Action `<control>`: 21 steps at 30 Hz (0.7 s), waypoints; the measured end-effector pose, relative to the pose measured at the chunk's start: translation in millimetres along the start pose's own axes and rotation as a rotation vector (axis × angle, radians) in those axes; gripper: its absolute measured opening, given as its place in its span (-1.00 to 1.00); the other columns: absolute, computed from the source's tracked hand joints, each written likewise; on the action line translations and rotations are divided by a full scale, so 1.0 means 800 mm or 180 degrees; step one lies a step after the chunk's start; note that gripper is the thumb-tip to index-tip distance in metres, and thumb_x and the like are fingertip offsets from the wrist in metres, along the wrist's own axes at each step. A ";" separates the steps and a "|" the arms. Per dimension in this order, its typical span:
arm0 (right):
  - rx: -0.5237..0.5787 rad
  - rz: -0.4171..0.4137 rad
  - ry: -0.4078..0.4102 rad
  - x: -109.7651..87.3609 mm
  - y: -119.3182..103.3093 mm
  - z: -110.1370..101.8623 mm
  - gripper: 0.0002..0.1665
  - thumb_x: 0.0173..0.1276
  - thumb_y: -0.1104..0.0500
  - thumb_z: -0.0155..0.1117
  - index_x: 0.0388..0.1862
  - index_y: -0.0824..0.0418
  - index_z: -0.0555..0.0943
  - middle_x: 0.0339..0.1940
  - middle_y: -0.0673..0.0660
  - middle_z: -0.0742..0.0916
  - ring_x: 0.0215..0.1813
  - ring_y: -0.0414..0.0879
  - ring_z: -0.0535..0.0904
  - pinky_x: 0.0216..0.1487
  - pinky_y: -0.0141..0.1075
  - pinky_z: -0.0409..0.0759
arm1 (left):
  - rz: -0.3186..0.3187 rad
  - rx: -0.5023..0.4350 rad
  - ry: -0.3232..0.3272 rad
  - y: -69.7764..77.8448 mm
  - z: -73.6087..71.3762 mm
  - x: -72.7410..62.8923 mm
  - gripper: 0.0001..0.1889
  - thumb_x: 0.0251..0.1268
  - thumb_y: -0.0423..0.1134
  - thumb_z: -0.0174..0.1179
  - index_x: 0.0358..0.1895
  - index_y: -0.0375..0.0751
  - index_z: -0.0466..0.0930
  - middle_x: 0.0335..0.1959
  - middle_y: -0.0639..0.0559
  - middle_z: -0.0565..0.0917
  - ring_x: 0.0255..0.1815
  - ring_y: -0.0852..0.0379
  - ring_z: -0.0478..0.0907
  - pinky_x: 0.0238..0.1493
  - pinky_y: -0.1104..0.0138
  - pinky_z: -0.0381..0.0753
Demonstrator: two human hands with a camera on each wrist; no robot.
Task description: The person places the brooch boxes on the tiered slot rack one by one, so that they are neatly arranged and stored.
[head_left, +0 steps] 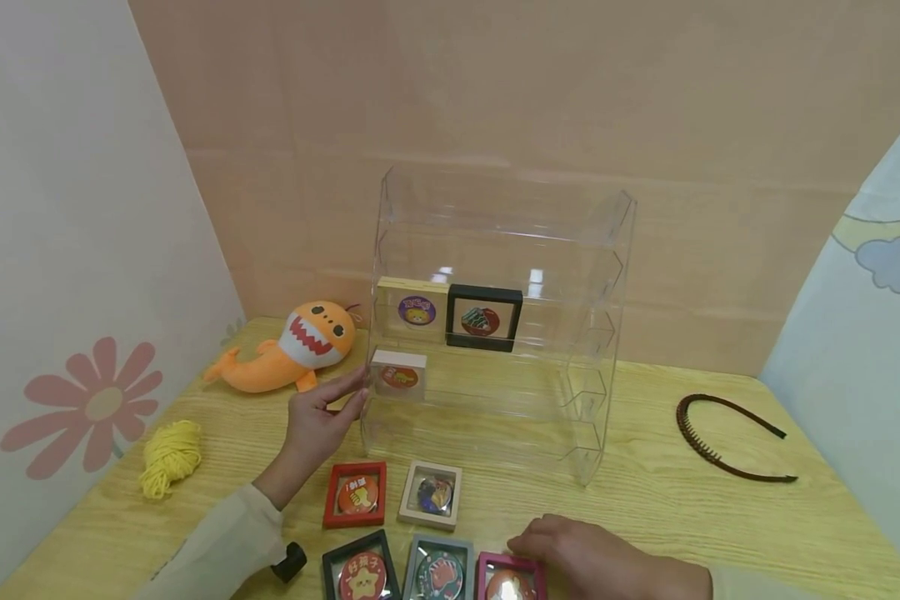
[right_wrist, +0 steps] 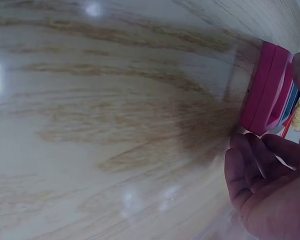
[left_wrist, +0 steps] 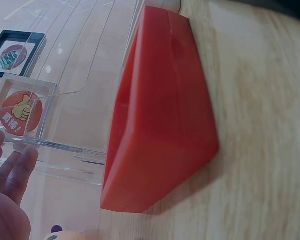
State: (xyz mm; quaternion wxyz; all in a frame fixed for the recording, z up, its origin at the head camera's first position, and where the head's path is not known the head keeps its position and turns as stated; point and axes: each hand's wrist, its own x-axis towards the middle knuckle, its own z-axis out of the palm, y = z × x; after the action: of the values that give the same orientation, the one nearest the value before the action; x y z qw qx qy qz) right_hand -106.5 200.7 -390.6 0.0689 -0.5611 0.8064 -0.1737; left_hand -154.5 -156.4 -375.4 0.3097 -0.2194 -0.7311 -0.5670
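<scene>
A clear acrylic display rack (head_left: 495, 408) stands on the table. My left hand (head_left: 322, 417) touches its left side, fingers fairly straight, beside a white display frame (head_left: 399, 377) with a red thumbs-up badge on a lower tier. In the left wrist view, fingertips (left_wrist: 25, 162) lie close to that frame's edge. On the tier above stand a cream frame (head_left: 412, 312) and a black frame (head_left: 484, 318). At the front, my right hand (head_left: 592, 557) grips a pink frame (head_left: 510, 577) on the table, thumb and curled fingers at its edges.
Red (head_left: 355, 495), beige (head_left: 431, 495), dark (head_left: 361, 570) and grey frames (head_left: 440, 570) lie before the rack. An orange plush shark (head_left: 292, 354) and yellow yarn (head_left: 171, 458) are on the left. A brown headband (head_left: 693, 433) lies on the right.
</scene>
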 end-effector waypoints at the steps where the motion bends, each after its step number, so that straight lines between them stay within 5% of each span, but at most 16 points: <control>1: -0.0030 -0.0012 0.0000 0.000 0.000 0.002 -0.37 0.24 -0.20 0.30 0.04 0.27 0.60 -0.12 -0.09 0.64 -0.08 -0.29 0.50 -0.15 -0.47 0.59 | -0.0004 0.0001 -0.0002 0.000 0.000 0.000 -0.70 0.07 -0.72 0.19 -0.06 -0.65 0.55 -0.15 -0.43 0.60 -0.24 -0.28 0.62 -0.49 0.32 0.69; 21: -0.0119 -0.0135 0.0217 0.002 -0.003 0.009 -0.48 0.27 -0.13 0.30 -0.04 0.27 0.63 -0.22 -0.12 0.60 -0.19 -0.38 0.45 -0.23 -0.64 0.50 | 0.0073 0.0051 -0.0005 0.001 0.000 0.000 -0.70 0.05 -0.74 0.19 -0.07 -0.67 0.56 -0.16 -0.44 0.61 -0.26 -0.32 0.61 -0.51 0.33 0.69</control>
State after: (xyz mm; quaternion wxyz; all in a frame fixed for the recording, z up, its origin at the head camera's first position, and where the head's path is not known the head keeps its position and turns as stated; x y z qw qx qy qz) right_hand -102.6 197.1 -396.5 0.0271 -0.5730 0.7993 -0.1791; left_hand -153.9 -156.0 -374.5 0.3174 -0.2258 -0.7332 -0.5574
